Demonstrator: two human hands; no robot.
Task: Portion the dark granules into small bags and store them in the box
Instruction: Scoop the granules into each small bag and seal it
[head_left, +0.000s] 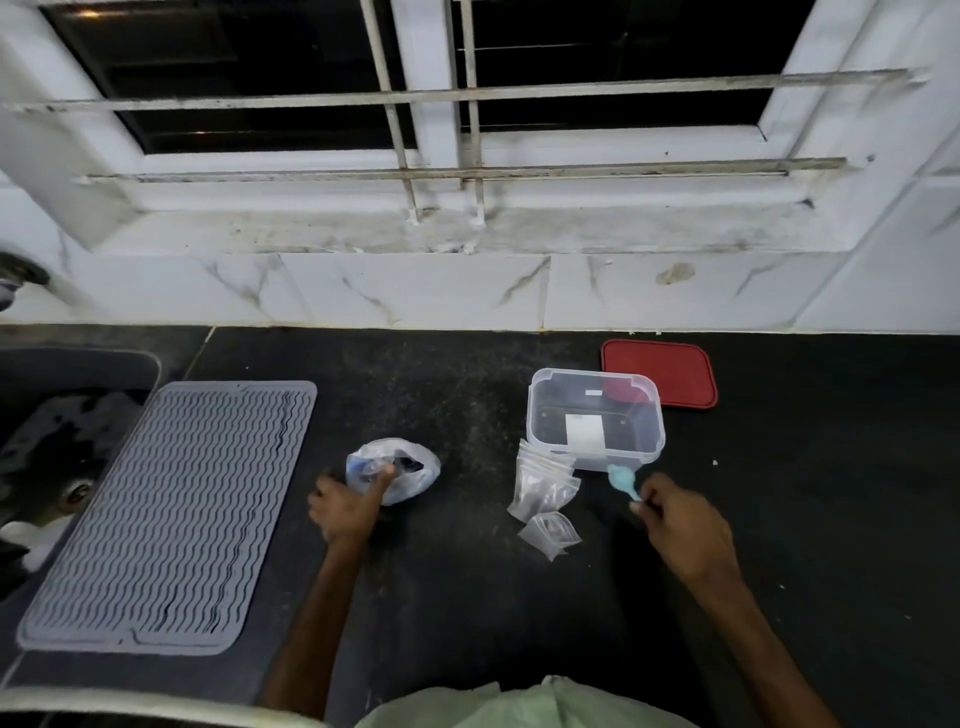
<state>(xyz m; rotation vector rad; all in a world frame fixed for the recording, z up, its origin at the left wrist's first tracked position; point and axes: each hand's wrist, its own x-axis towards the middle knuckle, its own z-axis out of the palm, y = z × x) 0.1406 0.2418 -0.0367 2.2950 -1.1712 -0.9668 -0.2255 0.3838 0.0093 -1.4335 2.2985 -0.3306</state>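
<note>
Right hand (680, 525) pinching spoon (621, 479), left hand (345, 506) gripping granule bag (413, 475)

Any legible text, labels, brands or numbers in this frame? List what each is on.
No text can be read.
White label on the clear box: blank or too blurred to read.
Smaller white patch on the box: too small.
Blue print on the plastic bag: blurred.

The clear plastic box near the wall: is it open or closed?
Open. The box has no lid on it; the red lid lies flat on the counter just behind it.
</note>
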